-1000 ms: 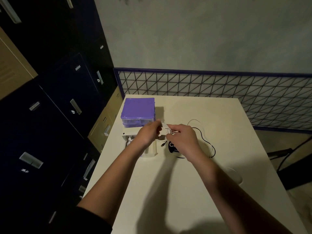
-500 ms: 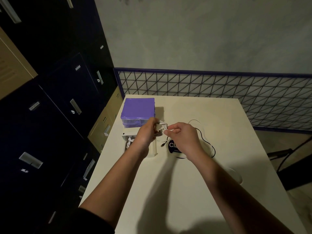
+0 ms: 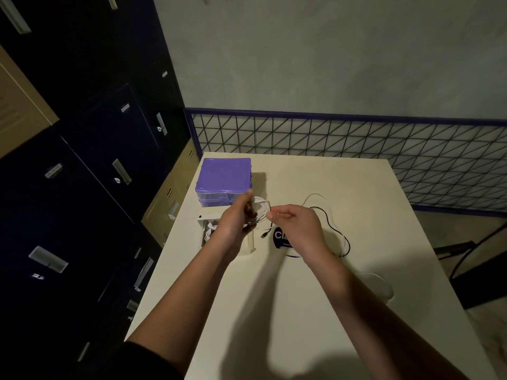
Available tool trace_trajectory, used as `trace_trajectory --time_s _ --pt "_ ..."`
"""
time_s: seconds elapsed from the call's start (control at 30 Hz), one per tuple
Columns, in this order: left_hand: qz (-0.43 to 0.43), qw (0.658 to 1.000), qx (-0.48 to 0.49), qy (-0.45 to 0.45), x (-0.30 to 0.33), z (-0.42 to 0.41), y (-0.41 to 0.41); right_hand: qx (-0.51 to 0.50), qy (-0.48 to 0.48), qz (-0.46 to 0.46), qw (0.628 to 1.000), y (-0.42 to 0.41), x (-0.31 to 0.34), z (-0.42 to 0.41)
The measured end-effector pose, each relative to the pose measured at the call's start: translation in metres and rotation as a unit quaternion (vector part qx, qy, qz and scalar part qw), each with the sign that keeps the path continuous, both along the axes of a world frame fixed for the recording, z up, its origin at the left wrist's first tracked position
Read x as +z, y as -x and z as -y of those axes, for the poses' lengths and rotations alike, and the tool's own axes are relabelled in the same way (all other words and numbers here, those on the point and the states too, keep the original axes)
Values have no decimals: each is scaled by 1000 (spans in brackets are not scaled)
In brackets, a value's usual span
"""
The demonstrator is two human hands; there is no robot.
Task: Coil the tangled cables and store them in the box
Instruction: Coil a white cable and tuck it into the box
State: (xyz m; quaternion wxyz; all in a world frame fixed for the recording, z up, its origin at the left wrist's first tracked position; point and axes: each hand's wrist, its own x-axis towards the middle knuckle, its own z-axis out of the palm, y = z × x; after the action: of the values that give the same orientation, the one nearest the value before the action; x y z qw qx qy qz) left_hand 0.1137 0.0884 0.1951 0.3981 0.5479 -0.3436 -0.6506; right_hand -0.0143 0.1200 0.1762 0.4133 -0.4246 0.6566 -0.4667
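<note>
Since the earlier frame the right hand (image 3: 297,227) has drawn rightward, fingers pinching the white cable (image 3: 262,209), whose coil the left hand (image 3: 238,218) grips just left, above the open white box (image 3: 248,246).

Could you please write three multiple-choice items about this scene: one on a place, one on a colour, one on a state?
1. Where is the purple-lidded box?
A. table's far left corner
B. on the floor
C. near right edge

2. What colour is the cable being coiled?
A. red
B. white
C. green

3. What is the right hand doing?
A. lying flat
B. pinching the cable
C. lifting the lid

Key: 1 A, it stands by the table's back left corner. 2 B, the loops in the left hand are white. 3 B, fingertips hold the strand.
</note>
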Motion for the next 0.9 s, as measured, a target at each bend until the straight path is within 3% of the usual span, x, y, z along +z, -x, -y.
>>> trace_trajectory --time_s 0.17,0.43,0.8,0.9 --pt "-19 1000 22 -9 -9 2 -1 -1 -29 90 995 -6 -6 -3" --pt "-76 994 59 -42 -29 4 -18 49 15 80 995 -16 -21 -2" --pt "-109 981 80 -140 -70 1 -52 -3 -63 149 987 -57 -67 10" --pt "-63 988 52 -135 -80 -1 -64 -9 -92 139 986 -66 -79 15"
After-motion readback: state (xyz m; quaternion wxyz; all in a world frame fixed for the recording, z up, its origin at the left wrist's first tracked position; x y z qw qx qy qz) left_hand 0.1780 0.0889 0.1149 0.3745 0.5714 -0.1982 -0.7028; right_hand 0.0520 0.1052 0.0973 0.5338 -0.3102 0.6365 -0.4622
